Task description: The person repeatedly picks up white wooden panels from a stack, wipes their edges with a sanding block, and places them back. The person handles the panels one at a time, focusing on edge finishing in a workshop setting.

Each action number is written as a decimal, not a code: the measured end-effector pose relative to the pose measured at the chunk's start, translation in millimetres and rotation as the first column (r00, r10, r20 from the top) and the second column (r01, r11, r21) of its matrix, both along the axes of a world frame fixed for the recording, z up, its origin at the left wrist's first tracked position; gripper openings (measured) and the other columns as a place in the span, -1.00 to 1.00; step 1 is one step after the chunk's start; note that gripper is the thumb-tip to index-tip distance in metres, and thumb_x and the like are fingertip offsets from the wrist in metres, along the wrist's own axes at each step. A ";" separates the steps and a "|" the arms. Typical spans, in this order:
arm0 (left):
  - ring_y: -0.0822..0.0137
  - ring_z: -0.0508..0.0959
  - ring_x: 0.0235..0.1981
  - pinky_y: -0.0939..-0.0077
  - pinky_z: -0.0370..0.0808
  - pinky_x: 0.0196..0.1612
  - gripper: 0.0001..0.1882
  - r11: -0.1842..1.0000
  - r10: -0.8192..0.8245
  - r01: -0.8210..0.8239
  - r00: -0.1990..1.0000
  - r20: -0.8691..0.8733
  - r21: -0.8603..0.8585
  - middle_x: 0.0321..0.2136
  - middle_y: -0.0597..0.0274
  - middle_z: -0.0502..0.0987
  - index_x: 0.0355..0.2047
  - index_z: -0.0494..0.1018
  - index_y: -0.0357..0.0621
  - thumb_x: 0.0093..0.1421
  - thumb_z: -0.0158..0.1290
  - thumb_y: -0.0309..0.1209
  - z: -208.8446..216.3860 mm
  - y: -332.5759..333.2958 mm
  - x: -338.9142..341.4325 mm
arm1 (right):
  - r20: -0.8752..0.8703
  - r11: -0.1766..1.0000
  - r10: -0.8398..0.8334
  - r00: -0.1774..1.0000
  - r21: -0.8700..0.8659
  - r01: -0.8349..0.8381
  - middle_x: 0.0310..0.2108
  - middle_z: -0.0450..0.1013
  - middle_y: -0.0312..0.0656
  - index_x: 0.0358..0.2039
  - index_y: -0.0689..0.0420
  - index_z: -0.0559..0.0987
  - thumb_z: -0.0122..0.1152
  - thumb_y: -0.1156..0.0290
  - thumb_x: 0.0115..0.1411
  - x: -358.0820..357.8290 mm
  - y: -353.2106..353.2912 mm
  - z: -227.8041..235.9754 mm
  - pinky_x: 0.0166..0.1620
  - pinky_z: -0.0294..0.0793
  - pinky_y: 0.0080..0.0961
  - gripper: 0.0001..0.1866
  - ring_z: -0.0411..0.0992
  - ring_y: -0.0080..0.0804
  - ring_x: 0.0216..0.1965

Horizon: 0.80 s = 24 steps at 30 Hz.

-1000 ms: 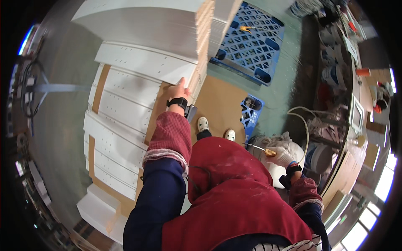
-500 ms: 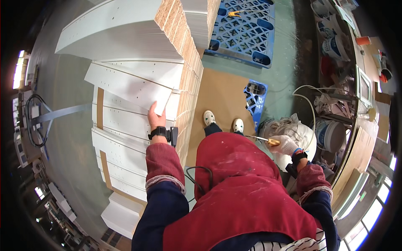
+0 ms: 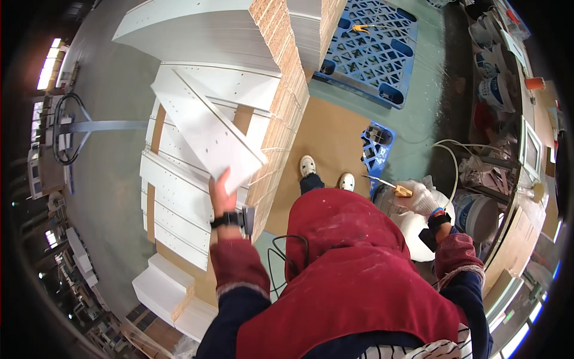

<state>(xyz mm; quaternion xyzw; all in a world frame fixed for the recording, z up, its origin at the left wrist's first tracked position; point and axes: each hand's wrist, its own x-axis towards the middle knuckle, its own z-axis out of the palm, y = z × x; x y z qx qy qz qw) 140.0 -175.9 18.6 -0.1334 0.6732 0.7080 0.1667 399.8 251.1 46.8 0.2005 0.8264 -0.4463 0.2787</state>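
My bare left hand grips the lower corner of a white drilled board, thumb on top and the other fingers hidden underneath. The board is turned at an angle, lifted over rows of stacked white boards with raw chipboard edges. My gloved right hand is closed round the tan handle of a narrow-bladed hand tool, whose thin metal end points left; its exact kind I cannot make out. That hand is held over a pale plastic-wrapped bundle.
Brown strips lie between the boards. A taller board stack rises beyond. Brown sheeting is under my feet. A blue pallet carries a yellow air gun. Buckets and a cluttered bench line the right.
My left hand has lifted and swung the board round, uncovering a brown strip beneath it. The right hand keeps the tool, its blade now tipped up more. The whole view has shifted.
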 end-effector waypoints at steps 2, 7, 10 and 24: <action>0.15 0.43 -0.11 0.29 0.38 -0.05 -0.52 0.984 0.091 -0.110 0.987 0.133 0.142 -0.11 0.03 0.40 0.00 0.26 -0.37 0.03 0.03 -0.50 53.8 -5.7 51.4 | -0.244 0.999 0.017 0.970 0.036 -0.008 -0.40 0.46 -0.15 -0.18 0.07 0.50 0.21 0.40 -0.11 2.9 -2.6 7.7 -0.23 0.43 -0.42 -0.61 0.45 -0.21 -0.35; 0.18 0.49 -0.23 0.32 0.48 -0.18 -0.42 0.994 0.035 0.006 0.923 0.382 -0.105 -0.16 0.04 0.42 0.07 0.21 -0.25 -0.04 0.02 -0.59 158.3 -54.7 171.6 | -0.342 0.985 -0.048 0.938 -0.175 -0.013 -0.34 0.45 -0.12 -0.15 0.06 0.48 0.22 0.48 -0.11 -3.5 -10.5 40.4 -0.20 0.43 -0.39 -0.59 0.45 -0.18 -0.29; 0.24 0.49 -0.21 0.41 0.45 -0.17 -0.43 0.966 -0.094 0.203 0.855 0.510 -0.162 -0.20 0.08 0.46 0.00 0.28 -0.32 -0.10 0.10 -0.57 204.3 -61.3 201.3 | -0.295 0.992 0.011 0.955 -0.116 -0.048 -0.36 0.46 -0.10 -0.14 0.03 0.46 0.18 0.49 -0.07 -19.5 -2.3 79.0 -0.22 0.43 -0.35 -0.61 0.44 -0.13 -0.28; 0.37 0.48 -0.23 0.52 0.38 -0.15 -0.48 0.492 -0.677 0.868 0.331 0.657 0.069 -0.23 0.14 0.49 -0.07 0.33 -0.39 -0.07 0.08 -0.40 171.2 51.1 126.8 | -0.062 0.959 0.152 0.986 0.252 -0.132 -0.43 0.49 -0.12 -0.18 -0.07 0.53 0.22 0.32 -0.12 67.8 60.0 65.6 -0.31 0.47 -0.40 -0.61 0.49 -0.23 -0.39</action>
